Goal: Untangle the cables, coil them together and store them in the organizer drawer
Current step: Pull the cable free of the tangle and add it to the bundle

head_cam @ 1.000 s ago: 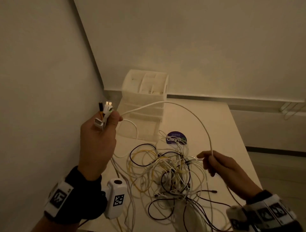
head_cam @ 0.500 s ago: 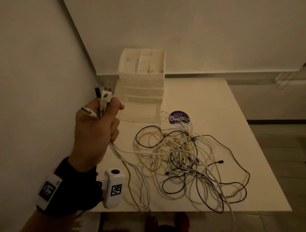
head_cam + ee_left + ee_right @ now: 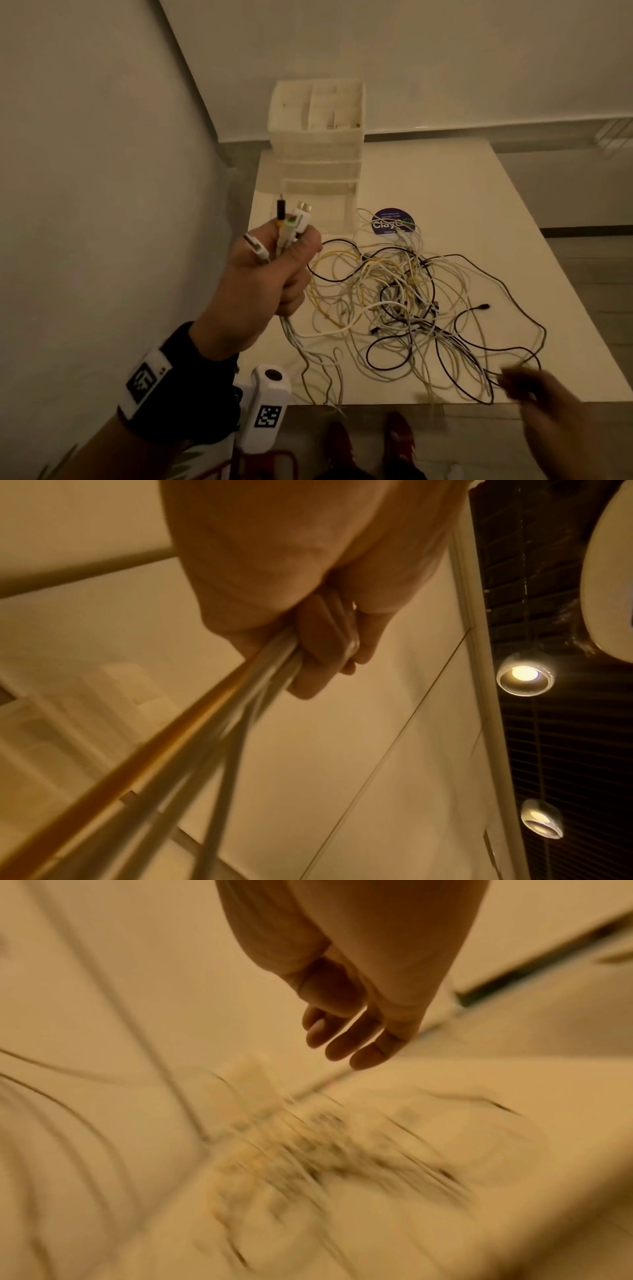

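A tangle of white, yellow and black cables (image 3: 400,301) lies spread on the white table (image 3: 462,212). My left hand (image 3: 274,274) is raised over the table's left edge and grips a bunch of cable ends, with several plugs (image 3: 291,219) sticking up above the fist. In the left wrist view the cables (image 3: 219,712) run taut out of the curled fingers (image 3: 322,653). My right hand (image 3: 555,411), blurred, hovers at the table's front right corner over a black loop; its fingers (image 3: 349,1039) are straight and hold nothing. The white organizer (image 3: 318,137) stands at the back, its bottom drawer (image 3: 318,198) pulled out.
A round purple sticker (image 3: 394,221) lies on the table beside the drawer. A wall (image 3: 102,171) runs close along the left of the table. Red shoes (image 3: 370,442) show on the floor below the front edge. The right half of the table is bare.
My right hand let go of the white cable it held up, left the view, and now returns low at the front right. The cable fell onto the pile. My left hand keeps its grip.
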